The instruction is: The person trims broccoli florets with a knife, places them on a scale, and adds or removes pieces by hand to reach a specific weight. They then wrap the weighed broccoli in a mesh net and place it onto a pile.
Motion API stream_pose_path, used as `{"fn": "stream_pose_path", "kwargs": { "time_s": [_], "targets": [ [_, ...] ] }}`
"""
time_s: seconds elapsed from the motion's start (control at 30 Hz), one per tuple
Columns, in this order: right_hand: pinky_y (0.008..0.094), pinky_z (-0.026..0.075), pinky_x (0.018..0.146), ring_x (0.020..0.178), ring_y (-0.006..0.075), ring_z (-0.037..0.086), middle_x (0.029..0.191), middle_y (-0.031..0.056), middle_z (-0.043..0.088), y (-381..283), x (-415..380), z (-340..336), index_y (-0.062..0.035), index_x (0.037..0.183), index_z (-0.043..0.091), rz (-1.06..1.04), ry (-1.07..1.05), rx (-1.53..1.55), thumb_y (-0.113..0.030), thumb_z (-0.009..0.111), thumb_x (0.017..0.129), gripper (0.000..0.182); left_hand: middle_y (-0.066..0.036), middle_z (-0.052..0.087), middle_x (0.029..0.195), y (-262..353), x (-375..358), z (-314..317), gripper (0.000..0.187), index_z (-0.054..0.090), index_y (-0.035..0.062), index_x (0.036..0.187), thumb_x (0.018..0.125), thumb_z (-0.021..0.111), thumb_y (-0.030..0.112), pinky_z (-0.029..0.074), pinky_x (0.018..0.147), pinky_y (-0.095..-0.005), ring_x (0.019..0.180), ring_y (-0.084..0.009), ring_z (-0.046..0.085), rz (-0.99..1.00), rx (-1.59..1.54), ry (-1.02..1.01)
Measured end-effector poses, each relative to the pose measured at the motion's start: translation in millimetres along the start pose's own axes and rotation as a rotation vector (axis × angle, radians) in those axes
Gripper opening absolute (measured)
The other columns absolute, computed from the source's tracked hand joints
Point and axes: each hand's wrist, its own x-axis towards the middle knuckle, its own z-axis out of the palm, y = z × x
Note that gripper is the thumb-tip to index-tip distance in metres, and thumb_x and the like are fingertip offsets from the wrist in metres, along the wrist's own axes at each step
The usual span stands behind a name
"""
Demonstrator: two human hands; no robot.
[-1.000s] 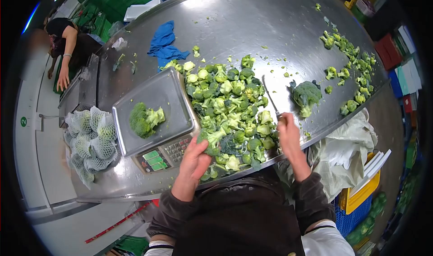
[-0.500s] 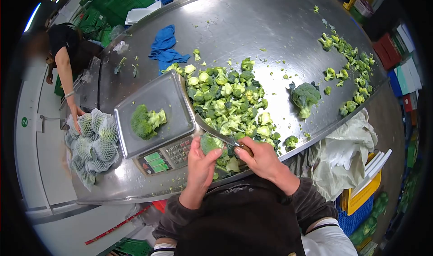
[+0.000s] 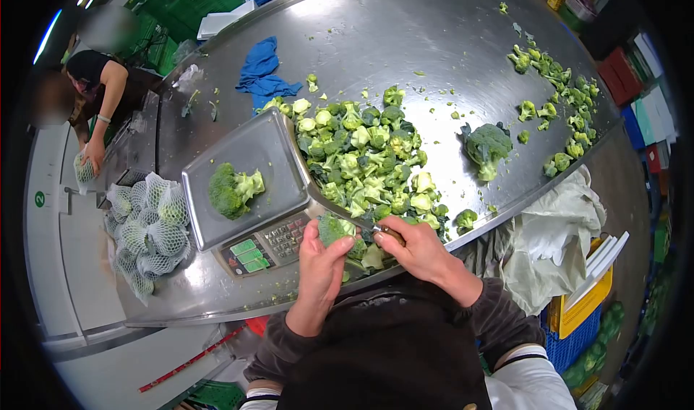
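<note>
My left hand [image 3: 323, 262] is closed around a piece of broccoli [image 3: 332, 229] near the table's front edge. In my right hand [image 3: 419, 249] is a knife [image 3: 392, 234] with a wooden handle; its curved blade points left, over the held broccoli. Just beyond both hands lies a large heap of cut florets [image 3: 365, 150]. To the left, a broccoli head [image 3: 235, 191] rests on the metal pan of a scale [image 3: 249, 143]. Another head [image 3: 488, 150] lies on the steel table [image 3: 405, 41] right of the heap.
Netted broccoli [image 3: 148, 229] is piled left of the scale. A co-worker [image 3: 108, 85] stands beyond it, holding a netted piece [image 3: 84, 170]. A blue cloth [image 3: 264, 70] lies behind the scale. Loose florets [image 3: 571, 114] line the right side. Pale sheeting [image 3: 549, 244] hangs at front right.
The co-worker's hand has moved from the netted pile up and left and now holds a netted piece. The knife blade has shifted slightly at the broccoli; my hands stay nearly in place.
</note>
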Motion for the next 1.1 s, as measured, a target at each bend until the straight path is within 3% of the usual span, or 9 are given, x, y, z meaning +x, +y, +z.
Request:
{"fn": "stream_pose_path", "kwargs": {
  "time_s": [0.27,0.3,0.4,0.5,0.57,0.8,0.93,1.0,1.1],
  "targets": [
    [0.0386,0.043,0.056,0.06,0.0291,0.059,0.067,0.0137,0.06,48.3,-3.2,-1.9,-0.004,0.095,0.06,0.032,0.066,0.032,-0.034,0.054,0.089,0.031,-0.015,0.057,0.11,-4.8,-1.3,-16.4,0.045,0.04,0.0001,0.119,0.079,0.06,-0.008,0.047,0.091,-0.037,0.099,-0.0228,0.059,-0.107,-0.06,0.06],
    [0.0387,0.045,0.064,0.069,0.0274,0.061,0.076,0.0137,0.063,63.3,2.5,-11.6,-0.0012,0.095,0.059,0.307,-0.02,0.129,-0.037,0.052,0.09,0.037,-0.015,0.057,0.11,-0.9,-2.3,-18.8,0.045,0.039,-0.0001,0.119,0.08,0.06,-0.007,0.046,0.091,-0.0369,0.099,-0.023,0.058,-0.095,-0.074,0.082],
    [0.0389,0.045,0.069,0.072,0.0295,0.06,0.074,0.0151,0.061,79.0,15.0,-23.5,-0.0003,0.095,0.059,0.457,-0.02,0.177,-0.037,0.052,0.09,0.038,-0.016,0.056,0.112,7.4,-3.2,-27.9,0.044,0.039,-0.0002,0.119,0.081,0.06,-0.005,0.046,0.091,-0.0373,0.1,-0.024,0.058,-0.015,0.001,0.079],
    [0.0387,0.045,0.074,0.082,0.0309,0.059,0.086,0.0159,0.061,59.7,28.1,-17.3,-0.0007,0.103,0.056,0.339,-0.013,-0.019,-0.029,0.057,0.088,0.032,-0.014,0.055,0.113,5.6,-1.1,-32.9,0.041,0.042,-0.0004,0.121,0.083,0.058,0.0,0.044,0.094,-0.0402,0.102,-0.0264,0.056,-0.029,-0.003,0.095],
    [0.0402,0.043,0.084,0.1,0.0339,0.053,0.11,0.0191,0.055,33.4,28.7,-13.4,-0.0023,0.116,0.049,0.012,0.204,-0.556,-0.022,0.062,0.085,0.039,-0.015,0.055,0.113,5.8,0.8,-37.7,0.038,0.042,-0.0005,0.12,0.085,0.057,0.002,0.044,0.093,-0.0408,0.103,-0.0267,0.056,0.007,0.011,0.101],
    [0.0399,0.034,0.101,0.12,0.0363,0.042,0.126,0.0232,0.044,-44.1,58.5,65.2,0.0,0.132,0.035,-0.358,0.072,0.104,-0.024,0.063,0.083,0.061,-0.014,0.044,0.13,9.7,5.8,-9.2,0.054,0.036,-0.0003,0.129,0.097,0.031,0.043,0.032,0.102,-0.0398,0.124,-0.0232,0.038,0.158,0.028,0.115],
    [0.0356,0.035,0.099,0.117,0.0304,0.047,0.123,0.019,0.048,-32.7,97.0,92.9,-0.0005,0.129,0.037,-0.287,0.13,0.379,-0.015,0.063,0.08,0.058,-0.016,0.044,0.132,52.1,10.0,-52.4,0.055,0.044,-0.0044,0.128,0.096,0.035,0.039,0.032,0.103,-0.0389,0.126,-0.0241,0.039,0.271,0.36,-0.093],
    [0.0314,0.036,0.097,0.112,0.025,0.051,0.118,0.0149,0.053,-33.5,116.2,102.9,-0.0024,0.128,0.038,-0.285,0.104,0.528,-0.007,0.06,0.076,0.057,-0.017,0.045,0.132,86.9,6.1,-57.9,0.043,0.047,-0.0006,0.127,0.087,0.056,0.013,0.041,0.096,-0.0375,0.123,-0.0243,0.044,0.451,0.636,0.186],
    [0.0329,0.037,0.097,0.113,0.0276,0.051,0.118,0.0158,0.053,-51.7,143.2,116.3,-0.003,0.129,0.036,-0.426,0.102,0.429,-0.006,0.058,0.075,0.059,-0.016,0.049,0.129,124.5,27.7,-67.0,0.042,0.05,0.002,0.125,0.085,0.058,0.013,0.037,0.1,-0.0379,0.122,-0.0274,0.045,0.891,1.06,0.473]
  ]
}}
